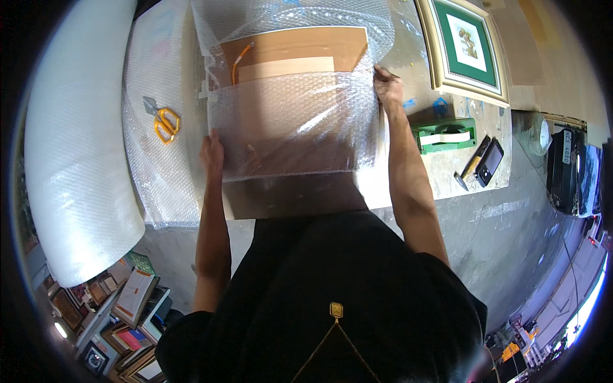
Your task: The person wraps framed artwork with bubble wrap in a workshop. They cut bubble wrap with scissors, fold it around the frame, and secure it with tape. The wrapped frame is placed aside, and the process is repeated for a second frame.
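Observation:
A flat brown panel [300,43], with a paler strip and an orange cord [238,62] near its far edge, lies on the table in front of me. Clear bubble wrap [294,121] is folded over its middle, while the panel's near end shows bare against my shirt. At the left side, my left hand [212,152] is closed on the wrap's edge beside the panel, its fingertips partly hidden. Farther up on the right side, my right hand [388,87] pinches the other edge of the wrap.
Orange-handled scissors [163,120] lie on more bubble wrap to the left, beside a large roll [83,140]. At right are a green tape dispenser [445,135], a yellow-handled tool [474,161], a dark phone-like device [490,163] and a framed picture [472,48].

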Available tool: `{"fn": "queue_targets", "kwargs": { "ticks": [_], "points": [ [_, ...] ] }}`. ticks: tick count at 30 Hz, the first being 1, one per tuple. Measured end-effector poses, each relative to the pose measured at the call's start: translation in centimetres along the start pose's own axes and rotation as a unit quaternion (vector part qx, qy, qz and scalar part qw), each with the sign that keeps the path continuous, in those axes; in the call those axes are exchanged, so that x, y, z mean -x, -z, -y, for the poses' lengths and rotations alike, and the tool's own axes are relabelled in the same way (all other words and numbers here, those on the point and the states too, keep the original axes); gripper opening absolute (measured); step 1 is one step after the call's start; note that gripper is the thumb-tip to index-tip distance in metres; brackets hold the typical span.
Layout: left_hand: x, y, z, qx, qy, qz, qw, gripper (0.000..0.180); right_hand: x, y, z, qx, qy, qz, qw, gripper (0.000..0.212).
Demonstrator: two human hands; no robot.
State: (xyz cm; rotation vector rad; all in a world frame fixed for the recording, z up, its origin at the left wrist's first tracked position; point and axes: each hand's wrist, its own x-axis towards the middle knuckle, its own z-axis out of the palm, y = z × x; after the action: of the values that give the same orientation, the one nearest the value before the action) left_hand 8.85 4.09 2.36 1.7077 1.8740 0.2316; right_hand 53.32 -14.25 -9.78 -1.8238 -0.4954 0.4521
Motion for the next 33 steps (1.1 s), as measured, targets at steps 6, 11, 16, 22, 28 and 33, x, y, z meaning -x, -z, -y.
{"fn": "queue_targets", "kwargs": {
  "ticks": [6,11,16,22,28,33],
  "points": [
    [0.0,2.2,5.3,0.246,0.023,0.158,0.956,0.070,2.7,1.8,7.0,-0.283,-0.200,0.130,0.929,0.018],
    [5.7,7.1,4.1,0.343,0.183,0.350,0.852,0.079,10.3,2.1,6.7,-0.361,-0.305,0.088,0.877,0.023],
    [8.7,8.6,7.5,0.238,0.123,0.288,0.920,0.085,20.4,4.2,8.9,-0.332,-0.333,-0.018,0.882,0.020],
    [9.5,6.6,13.4,0.293,0.152,0.301,0.895,0.086,22.0,10.3,11.1,-0.154,-0.218,-0.340,0.902,0.042],
    [14.2,6.1,12.8,0.310,0.073,0.269,0.909,0.081,16.7,12.3,12.3,-0.449,-0.312,-0.198,0.813,0.043],
    [17.6,7.0,15.8,0.223,0.149,0.142,0.953,0.063,19.7,7.3,10.6,-0.467,-0.069,-0.312,0.825,0.020]
  ]
}}
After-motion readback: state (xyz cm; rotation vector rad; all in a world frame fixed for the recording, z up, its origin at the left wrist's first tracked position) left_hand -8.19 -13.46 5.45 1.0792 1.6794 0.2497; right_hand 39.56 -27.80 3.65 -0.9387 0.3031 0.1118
